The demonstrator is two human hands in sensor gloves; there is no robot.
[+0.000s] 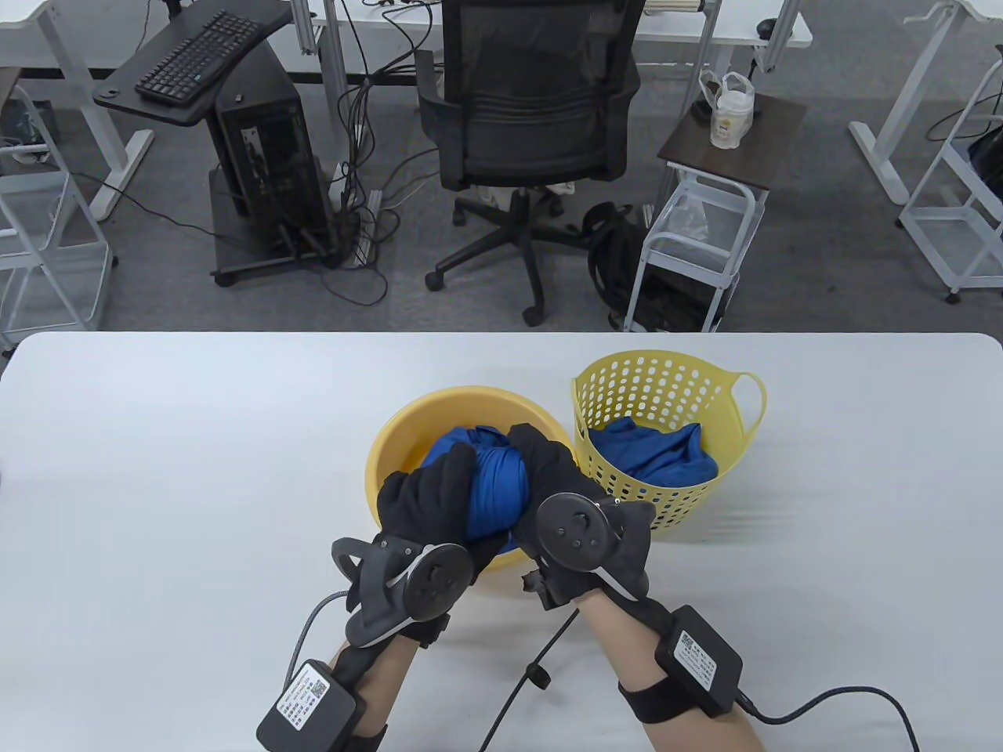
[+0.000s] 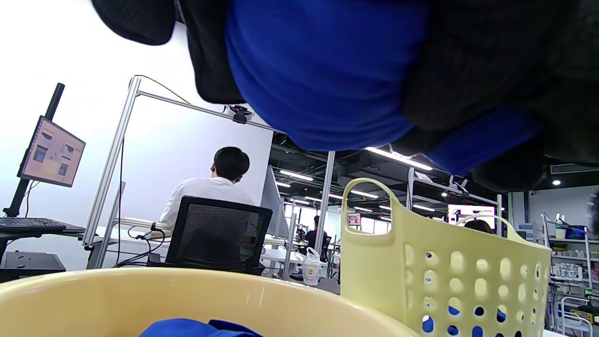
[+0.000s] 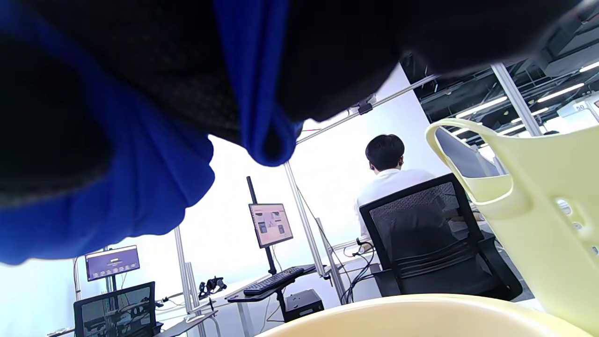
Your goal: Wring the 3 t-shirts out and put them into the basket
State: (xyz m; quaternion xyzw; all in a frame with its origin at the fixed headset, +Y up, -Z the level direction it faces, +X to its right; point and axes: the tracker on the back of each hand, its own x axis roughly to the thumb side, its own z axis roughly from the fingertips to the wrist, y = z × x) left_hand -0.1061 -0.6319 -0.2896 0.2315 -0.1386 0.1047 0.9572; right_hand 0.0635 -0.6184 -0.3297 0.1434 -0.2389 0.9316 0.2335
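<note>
Hands at the near middle of the white surface [image 1: 196,439], both over the yellow basin [image 1: 392,454]. Left hand [image 1: 427,493] and right hand [image 1: 552,470] each curl tightly round opposite ends of one blue t-shirt [image 1: 497,486], bunched into a twisted roll between them, held above the basin's near side. Ridges of twisted cloth show across the roll in the table view. Left wrist view: the blue cloth [image 2: 323,70] fills the top, black gloved fingers [image 2: 472,61] wrapped over it, basin rim [image 2: 187,292] below with more blue cloth [image 2: 196,327] lying inside the basin. Right wrist view: folds of blue cloth [image 3: 252,84] squeezed out between dark gloved fingers [image 3: 337,51]. Yellow perforated basket [image 1: 666,384] stands just right of the basin, close to touching; a second blue t-shirt [image 1: 650,454] lies crumpled inside it. Beyond the surface: black office chair [image 1: 533,110], a keyboard [image 1: 196,59] on a side stand.
</note>
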